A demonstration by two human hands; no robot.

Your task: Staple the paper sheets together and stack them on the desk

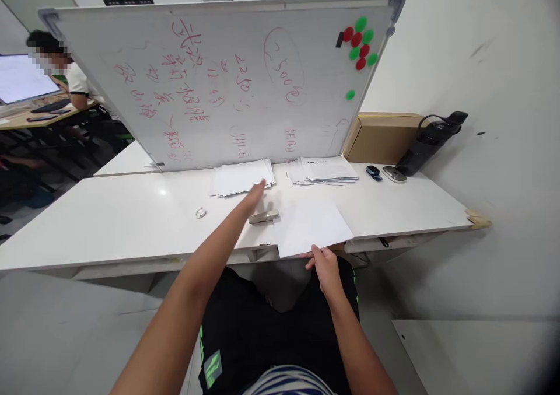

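Note:
My right hand (pixel 324 265) pinches the near edge of a white sheet of paper (pixel 310 229), which reaches over the desk's front edge. Just left of the sheet lies a stapler (pixel 262 217), its end close to the paper's side. My left hand (pixel 257 194) is stretched forward at the right front corner of the left paper stack (pixel 238 177). One finger points out and the others are partly hidden or blurred; I see nothing held there. Whether it touches the stack is unclear. A second paper stack (pixel 330 170) lies to the right.
A whiteboard (pixel 245 80) with red writing and magnets stands behind the stacks. At the right are a cardboard box (pixel 380 138), a black bottle (pixel 431 144), a mouse (pixel 394 174) and a small dark object (pixel 373 172). A small white ring-like item (pixel 200 212) lies left. A person sits far left.

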